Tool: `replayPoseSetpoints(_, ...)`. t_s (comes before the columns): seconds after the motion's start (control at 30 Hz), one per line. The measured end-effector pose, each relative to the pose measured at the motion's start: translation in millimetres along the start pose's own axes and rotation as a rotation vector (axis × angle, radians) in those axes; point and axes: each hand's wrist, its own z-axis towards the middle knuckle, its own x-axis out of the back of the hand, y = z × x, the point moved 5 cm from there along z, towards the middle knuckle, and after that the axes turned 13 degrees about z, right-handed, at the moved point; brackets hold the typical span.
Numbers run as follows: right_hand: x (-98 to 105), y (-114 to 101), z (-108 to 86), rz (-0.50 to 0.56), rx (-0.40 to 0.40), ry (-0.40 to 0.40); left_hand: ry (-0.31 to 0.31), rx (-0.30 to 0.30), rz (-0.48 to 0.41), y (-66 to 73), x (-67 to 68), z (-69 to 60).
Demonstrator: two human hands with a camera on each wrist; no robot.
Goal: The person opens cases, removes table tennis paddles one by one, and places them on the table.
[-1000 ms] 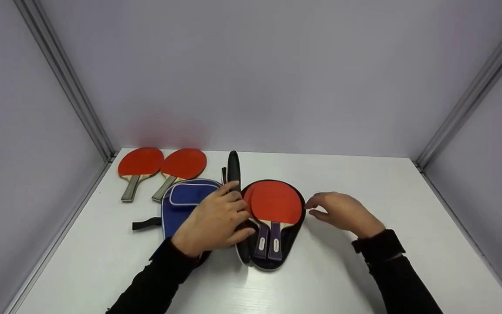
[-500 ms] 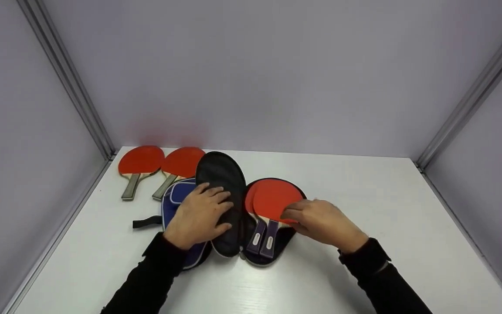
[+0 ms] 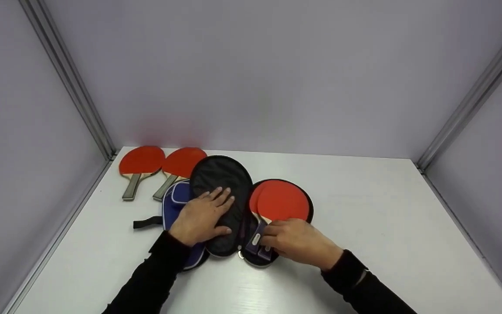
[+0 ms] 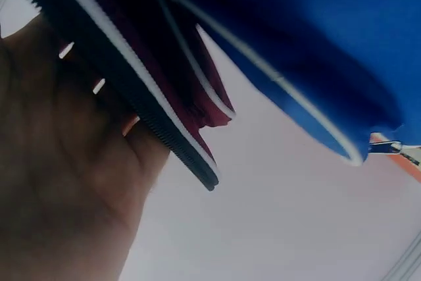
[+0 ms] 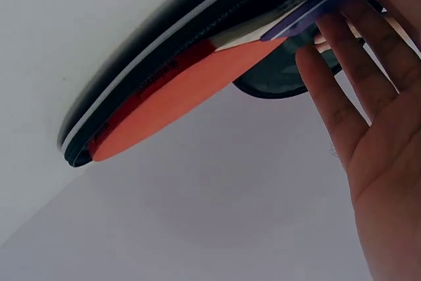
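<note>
In the head view, my left hand rests with spread fingers on the black inner side of the raised lid of a zip case. The lid leans over a blue paddle case. The open black case base holds two overlapping red table tennis paddles with purple handles. My right hand is at the upper paddle's handle; in the right wrist view its thumb and fingers meet the handle, the fingertips partly hidden. The left wrist view shows my left palm beside the zipper edge.
Two more red paddles with grey-brown handles lie at the back left of the white table. A black strap sticks out from the blue case. Pale panels enclose the table at the back and sides.
The case lid has swung from upright to lying back leftward under my left hand. My right hand has come from the right of the case, over the paddle, to its handle.
</note>
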Motion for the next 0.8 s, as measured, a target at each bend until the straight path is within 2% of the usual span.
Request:
replayPoseSetpoints(0.2, -4.1, -2.5, 1.6, -0.076, 0.026, 0.005, 0.004, 0.005, -0.039, 2.0, -2.9, 0.2)
replayPoseSetpoints(0.4, 6.4, 3.7, -1.7, -0.089, 0.040, 0.051, 0.006, 0.009, -0.068, 1.8, -4.4, 0.9)
replayPoseSetpoints(0.8, 42.9, 25.7, -16.4, 0.023, -0.061, 0.175, 0.015, 0.007, -0.080, 1.5, -3.6, 0.8)
